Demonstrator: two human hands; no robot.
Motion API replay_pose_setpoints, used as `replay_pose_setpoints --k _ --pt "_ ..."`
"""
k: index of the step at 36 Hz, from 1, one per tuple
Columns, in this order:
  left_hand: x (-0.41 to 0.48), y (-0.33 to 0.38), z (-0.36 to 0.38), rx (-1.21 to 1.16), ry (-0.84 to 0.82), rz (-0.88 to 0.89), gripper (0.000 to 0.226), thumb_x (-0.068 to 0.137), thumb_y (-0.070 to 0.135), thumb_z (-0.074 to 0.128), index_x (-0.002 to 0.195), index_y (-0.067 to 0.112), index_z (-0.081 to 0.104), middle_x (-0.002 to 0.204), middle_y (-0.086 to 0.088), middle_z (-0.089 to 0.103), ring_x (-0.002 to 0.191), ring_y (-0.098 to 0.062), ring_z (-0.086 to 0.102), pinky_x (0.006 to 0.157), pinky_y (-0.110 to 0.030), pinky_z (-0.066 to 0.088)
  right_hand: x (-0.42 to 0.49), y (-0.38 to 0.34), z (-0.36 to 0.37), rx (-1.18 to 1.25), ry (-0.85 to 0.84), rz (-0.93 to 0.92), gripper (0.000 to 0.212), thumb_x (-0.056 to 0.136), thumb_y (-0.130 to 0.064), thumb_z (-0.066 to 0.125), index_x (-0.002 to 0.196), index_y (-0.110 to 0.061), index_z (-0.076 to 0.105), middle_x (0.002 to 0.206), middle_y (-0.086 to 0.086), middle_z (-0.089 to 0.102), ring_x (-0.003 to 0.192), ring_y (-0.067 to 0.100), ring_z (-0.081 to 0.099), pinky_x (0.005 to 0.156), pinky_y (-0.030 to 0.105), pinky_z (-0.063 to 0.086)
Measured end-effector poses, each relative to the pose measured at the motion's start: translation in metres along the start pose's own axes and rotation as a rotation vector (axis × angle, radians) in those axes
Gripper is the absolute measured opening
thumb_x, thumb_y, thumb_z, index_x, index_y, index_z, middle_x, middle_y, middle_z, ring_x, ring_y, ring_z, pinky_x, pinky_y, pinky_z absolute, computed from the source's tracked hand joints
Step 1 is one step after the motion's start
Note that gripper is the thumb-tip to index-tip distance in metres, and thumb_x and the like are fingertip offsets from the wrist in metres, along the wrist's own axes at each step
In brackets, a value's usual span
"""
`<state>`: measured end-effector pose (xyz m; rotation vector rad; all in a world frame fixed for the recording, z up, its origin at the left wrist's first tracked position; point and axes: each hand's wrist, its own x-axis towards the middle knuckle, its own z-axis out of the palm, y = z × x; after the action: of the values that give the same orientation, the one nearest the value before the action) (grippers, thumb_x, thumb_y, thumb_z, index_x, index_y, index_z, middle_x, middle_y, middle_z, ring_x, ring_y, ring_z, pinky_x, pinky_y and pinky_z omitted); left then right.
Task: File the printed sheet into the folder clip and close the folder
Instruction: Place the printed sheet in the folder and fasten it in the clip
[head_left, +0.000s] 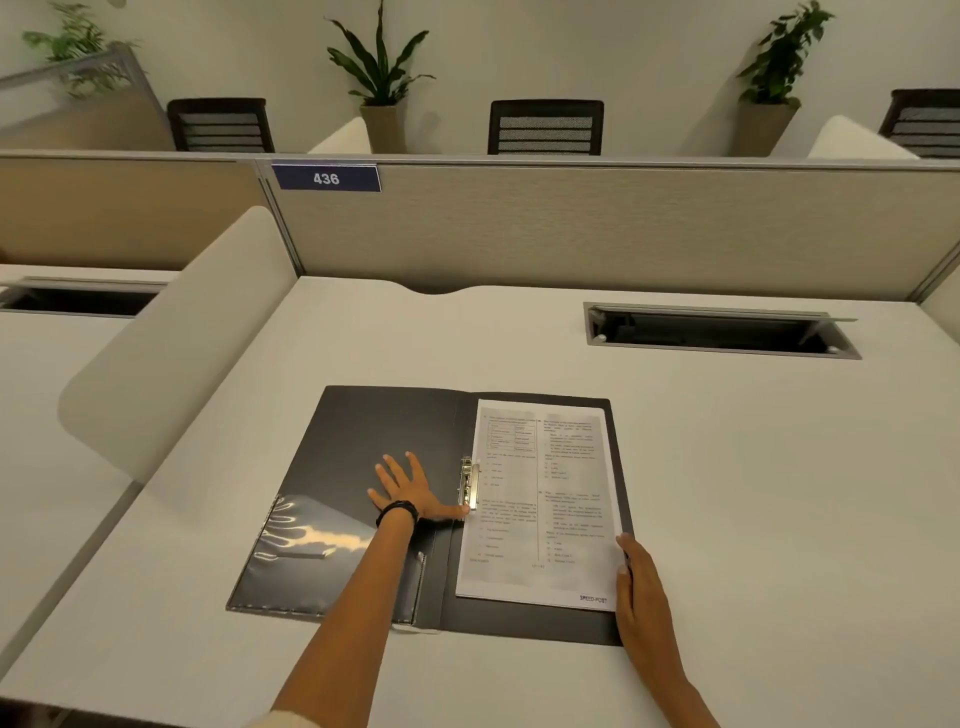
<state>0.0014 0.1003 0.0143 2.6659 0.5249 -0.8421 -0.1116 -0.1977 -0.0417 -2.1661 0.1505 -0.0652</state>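
A: Where is the folder?

B: It lies open and flat on the white bench, dark inner covers facing up; the left cover carries a clear plastic pocket at its near corner, glinting under the light.

A: And the printed sheet?

B: On the right cover, face up, text in two columns with a small table at the top left; its left edge sits at the metal clip by the spine; whether the clip is pressing the paper down, I cannot tell.

A: What is the left hand doing?

B: It rests palm down on the left cover, fingers spread wide, gripping nothing; the thumb reaches across to the lower end of the clip and touches it; a dark band circles the wrist.

A: The right hand?

B: At the sheet's near right edge, fingers loosely curled against the edge of paper and cover; the fingertips meet the paper's border, but a true grip is not clear to see.

A: Anything else on the bench?

B: A cable hatch set into the top, well apart from the folder, far right; behind it a partition with a number plate reading 436.
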Motion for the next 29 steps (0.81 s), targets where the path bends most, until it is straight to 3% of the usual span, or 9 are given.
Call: replay_pose_setpoints --k 13,29 --pt "-0.003 0.003 0.003 0.005 0.019 0.001 0.136 0.058 0.074 0.064 0.142 0.011 -0.023 0.151 -0.021 -0.027 0.14 -0.039 -0.02 0.112 -0.062 0.0 0.001 0.0 0.001 -0.033 -0.008 0.003 0.038 0.096 -0.012 0.035 0.134 -0.016 0.037 0.143 0.006 0.04 0.129 0.022 0.04 0.11 0.043 0.035" --pt "-0.001 -0.009 0.012 -0.102 0.046 0.111 0.124 0.067 0.069 0.062 0.143 0.012 -0.018 0.152 -0.018 -0.026 0.14 -0.037 -0.022 0.112 -0.06 -0.006 -0.001 -0.004 -0.002 -0.017 -0.014 -0.015 0.038 0.096 -0.013 0.035 0.134 -0.019 0.036 0.144 0.003 0.039 0.131 0.02 0.038 0.112 0.038 0.031"
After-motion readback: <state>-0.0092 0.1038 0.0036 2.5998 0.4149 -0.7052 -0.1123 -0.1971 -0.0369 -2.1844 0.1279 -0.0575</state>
